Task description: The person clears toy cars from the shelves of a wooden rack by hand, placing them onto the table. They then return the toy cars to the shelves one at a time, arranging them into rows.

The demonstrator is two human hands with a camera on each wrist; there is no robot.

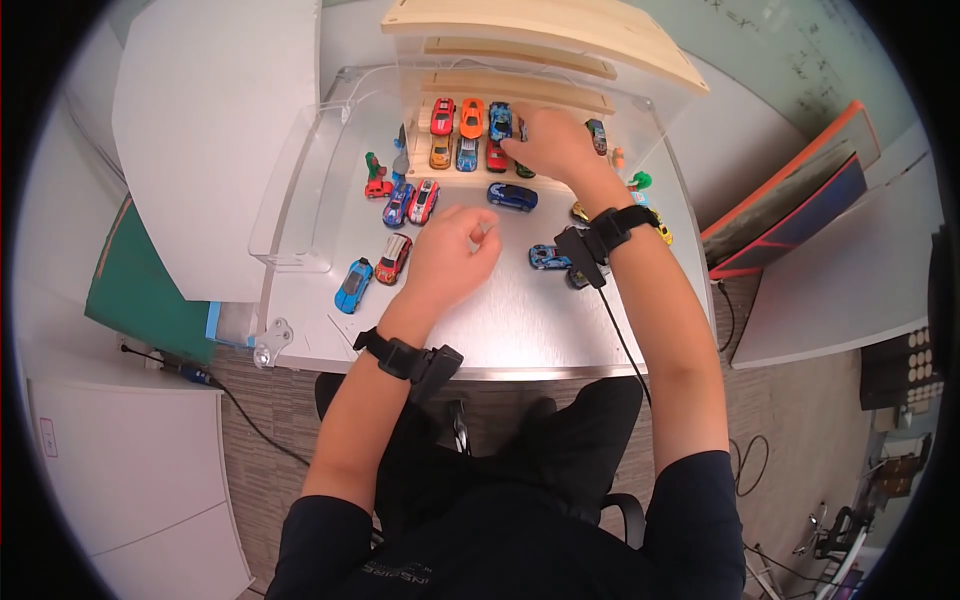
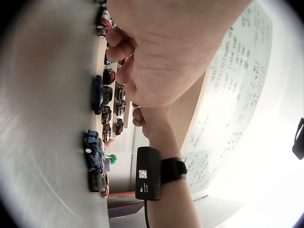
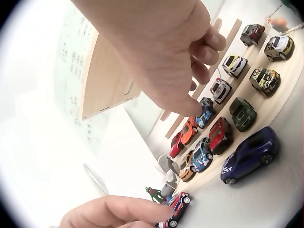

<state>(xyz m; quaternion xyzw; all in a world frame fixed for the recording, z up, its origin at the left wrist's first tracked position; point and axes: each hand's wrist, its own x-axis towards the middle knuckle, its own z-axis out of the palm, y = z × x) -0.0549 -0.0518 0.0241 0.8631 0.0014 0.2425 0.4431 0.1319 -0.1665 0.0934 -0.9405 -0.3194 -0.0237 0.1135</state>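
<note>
My right hand (image 1: 557, 148) reaches over a wooden board (image 1: 455, 182) that carries two rows of toy cars. Its thumb tip overlaps a blue toy car (image 3: 204, 112) of the back row in the right wrist view, and the other fingers curl loosely above. Left of that car stand an orange car (image 1: 472, 118) and a red car (image 1: 443, 116). A dark green car (image 3: 243, 114) is in the front row. My left hand (image 1: 450, 252) hovers above the table, fingers loosely curled, holding nothing. A dark blue car (image 1: 512, 197) sits between the hands, in front of the board.
Toy cars also stand at the left, among them a light blue one (image 1: 353, 286) and a red-white one (image 1: 423, 202). Others, including a blue car (image 1: 549, 257), lie under the right forearm. A transparent case with a wooden top (image 1: 560, 32) rises behind the board.
</note>
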